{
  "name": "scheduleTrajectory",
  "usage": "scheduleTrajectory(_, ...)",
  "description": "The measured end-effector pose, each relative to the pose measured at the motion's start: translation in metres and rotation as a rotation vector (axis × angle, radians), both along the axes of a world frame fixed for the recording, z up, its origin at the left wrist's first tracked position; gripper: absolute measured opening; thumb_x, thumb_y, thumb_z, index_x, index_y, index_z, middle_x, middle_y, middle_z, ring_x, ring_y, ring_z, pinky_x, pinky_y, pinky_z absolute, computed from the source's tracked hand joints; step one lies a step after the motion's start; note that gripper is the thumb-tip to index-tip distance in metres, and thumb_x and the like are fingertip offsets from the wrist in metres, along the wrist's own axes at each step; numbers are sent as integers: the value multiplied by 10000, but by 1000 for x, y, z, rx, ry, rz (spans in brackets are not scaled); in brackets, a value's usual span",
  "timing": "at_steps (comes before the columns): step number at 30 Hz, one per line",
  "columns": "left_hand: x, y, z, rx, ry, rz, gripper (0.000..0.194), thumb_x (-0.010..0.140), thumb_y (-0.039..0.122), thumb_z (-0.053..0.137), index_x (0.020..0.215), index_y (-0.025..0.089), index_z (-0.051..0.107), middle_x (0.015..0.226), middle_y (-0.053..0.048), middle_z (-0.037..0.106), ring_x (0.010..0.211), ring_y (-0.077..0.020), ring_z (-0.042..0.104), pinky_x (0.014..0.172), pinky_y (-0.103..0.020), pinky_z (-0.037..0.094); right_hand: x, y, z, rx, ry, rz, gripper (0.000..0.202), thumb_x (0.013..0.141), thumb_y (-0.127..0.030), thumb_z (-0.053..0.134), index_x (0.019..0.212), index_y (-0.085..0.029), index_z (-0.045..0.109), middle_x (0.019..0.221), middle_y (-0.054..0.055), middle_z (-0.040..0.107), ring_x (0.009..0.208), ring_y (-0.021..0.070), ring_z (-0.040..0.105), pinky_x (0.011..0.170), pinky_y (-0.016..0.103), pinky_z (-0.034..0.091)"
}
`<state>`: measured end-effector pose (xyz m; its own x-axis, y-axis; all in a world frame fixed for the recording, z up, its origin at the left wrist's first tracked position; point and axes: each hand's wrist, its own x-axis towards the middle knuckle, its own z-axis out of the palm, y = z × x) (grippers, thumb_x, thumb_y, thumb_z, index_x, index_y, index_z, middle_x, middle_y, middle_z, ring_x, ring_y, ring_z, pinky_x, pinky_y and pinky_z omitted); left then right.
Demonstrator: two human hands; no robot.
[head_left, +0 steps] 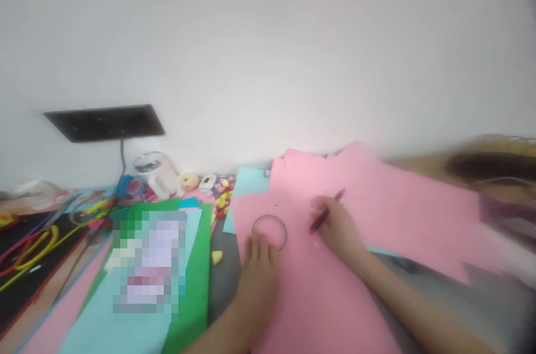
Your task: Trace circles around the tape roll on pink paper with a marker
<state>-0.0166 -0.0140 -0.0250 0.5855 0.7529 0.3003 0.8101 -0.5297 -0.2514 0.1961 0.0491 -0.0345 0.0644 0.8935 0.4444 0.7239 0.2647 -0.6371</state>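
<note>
While our right hand (340, 226) has its grip closed on a dark-and-red pen (320, 222) above the pink sheet (305, 292), right of a thin grey circle (270, 215), our left hand (260, 267) lies with fingers extended, grasping nothing, at the circle's near edge. We should press the paper flat, steady the wrist and guide the pen lightly.

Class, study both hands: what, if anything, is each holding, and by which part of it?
The right hand holds a pen around its middle. The left hand lies at the ring; whether it holds it cannot be told.
</note>
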Motion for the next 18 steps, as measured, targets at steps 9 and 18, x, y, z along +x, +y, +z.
scheduleTrajectory(9, 3, 13, 1, 9, -1, 42, 439, 719, -62, 361, 1089, 55, 566, 1041, -165, 607, 1158, -282, 497, 945, -478, 444, -20, -6, -4, 118, -279, 347, 439, 851, -127, 365, 1285, -189, 371, 961, 95, 609, 959, 238, 594, 835, 435, 511)
scheduleTrajectory(18, 6, 14, 2, 71, 153, 70, 402, 700, -47, 383, 1011, 33, 624, 984, -158, 633, 1067, -296, 564, 911, -445, 483, -19, -7, -2, 99, -306, 394, 452, 868, -110, 347, 1311, -201, 347, 900, 83, 615, 1002, 248, 577, 846, 468, 506)
